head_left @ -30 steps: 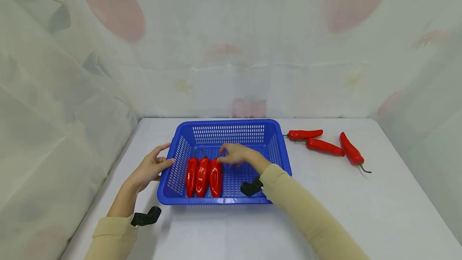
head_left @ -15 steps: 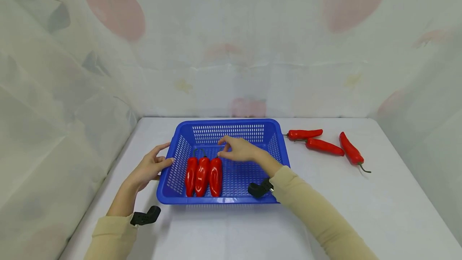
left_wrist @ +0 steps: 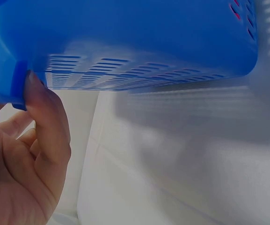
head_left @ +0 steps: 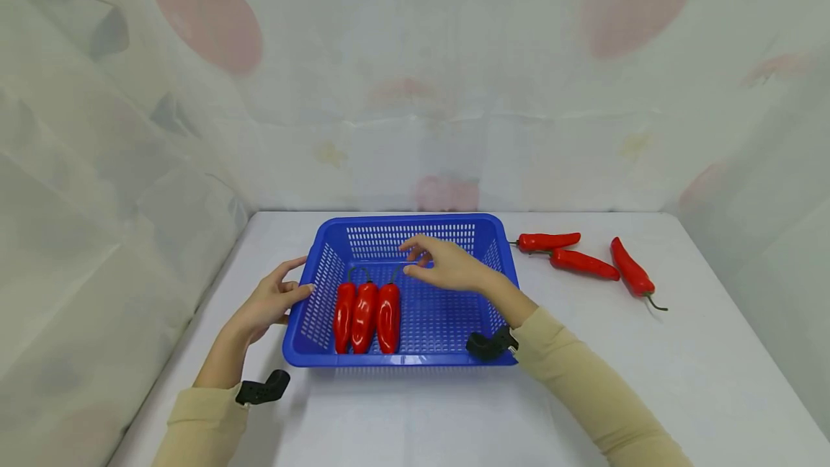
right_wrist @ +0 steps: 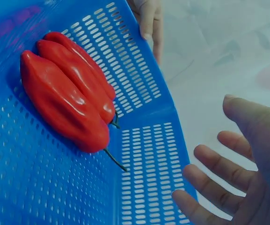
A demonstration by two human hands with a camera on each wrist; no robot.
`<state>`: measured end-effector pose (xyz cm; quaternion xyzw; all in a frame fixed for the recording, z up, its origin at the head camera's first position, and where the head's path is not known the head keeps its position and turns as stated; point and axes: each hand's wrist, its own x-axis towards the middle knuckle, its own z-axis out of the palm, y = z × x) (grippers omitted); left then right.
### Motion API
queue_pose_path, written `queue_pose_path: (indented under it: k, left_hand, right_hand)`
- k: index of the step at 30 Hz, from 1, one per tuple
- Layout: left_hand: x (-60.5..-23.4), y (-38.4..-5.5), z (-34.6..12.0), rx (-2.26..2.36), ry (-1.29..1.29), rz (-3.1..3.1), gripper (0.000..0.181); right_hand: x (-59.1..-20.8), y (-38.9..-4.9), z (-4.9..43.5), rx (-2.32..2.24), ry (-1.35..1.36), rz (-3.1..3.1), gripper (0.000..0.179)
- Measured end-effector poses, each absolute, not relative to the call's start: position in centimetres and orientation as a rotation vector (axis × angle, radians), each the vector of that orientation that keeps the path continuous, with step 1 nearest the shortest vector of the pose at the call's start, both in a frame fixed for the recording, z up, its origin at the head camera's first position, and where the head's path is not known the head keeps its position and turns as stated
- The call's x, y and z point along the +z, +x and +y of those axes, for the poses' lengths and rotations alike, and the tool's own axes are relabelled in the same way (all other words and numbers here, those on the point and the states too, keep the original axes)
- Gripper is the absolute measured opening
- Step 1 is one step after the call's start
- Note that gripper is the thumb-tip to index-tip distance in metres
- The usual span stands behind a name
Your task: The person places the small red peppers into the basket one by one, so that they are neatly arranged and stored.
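Three red chili peppers (head_left: 364, 317) lie side by side at the left of a blue plastic basket (head_left: 403, 360), their green stems toward the far wall. My left hand (head_left: 269, 301) grips the basket's left rim, thumb on top and fingers against the outside. The left wrist view shows the thumb and fingers (left_wrist: 53, 126) pinching that rim. Over the middle of the basket, my right hand (head_left: 450, 265) holds nothing; its fingers are relaxed and apart, just right of the nearest stem. In the right wrist view its fingers (right_wrist: 219, 164) are spread beside the peppers.
Right of the basket, three more chili peppers lie on the white table (head_left: 687, 373): one near the back (head_left: 550, 241), one just in front (head_left: 586, 264), and one farther right (head_left: 632, 269). Patterned cloth (head_left: 415, 150) hangs behind and at both sides.
My right hand has let go of the third pepper at its stem and moved up and to the right, fingers opening. The left hand and basket have stayed in place.
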<state>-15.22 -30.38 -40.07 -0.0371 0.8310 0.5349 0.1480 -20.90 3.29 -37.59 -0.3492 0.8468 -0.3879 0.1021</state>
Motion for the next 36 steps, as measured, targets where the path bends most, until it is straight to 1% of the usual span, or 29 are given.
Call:
queue_pose_path:
  k: [15,30,36]
  left_hand:
    - [-40.1,-15.2,-30.4,1.531,-0.107,2.394,0.072]
    - [-40.1,-15.2,-30.5,1.532,-0.112,2.394,0.073]
    - [-40.2,-15.2,-30.5,1.526,-0.117,2.395,0.074]
  right_hand:
    - [-36.0,-20.9,7.7,-1.349,-0.974,2.593,0.043]
    - [-36.5,-21.9,12.5,-1.511,-0.924,2.696,0.043]
    - [-37.1,-22.3,14.4,-1.536,-0.835,2.751,0.044]
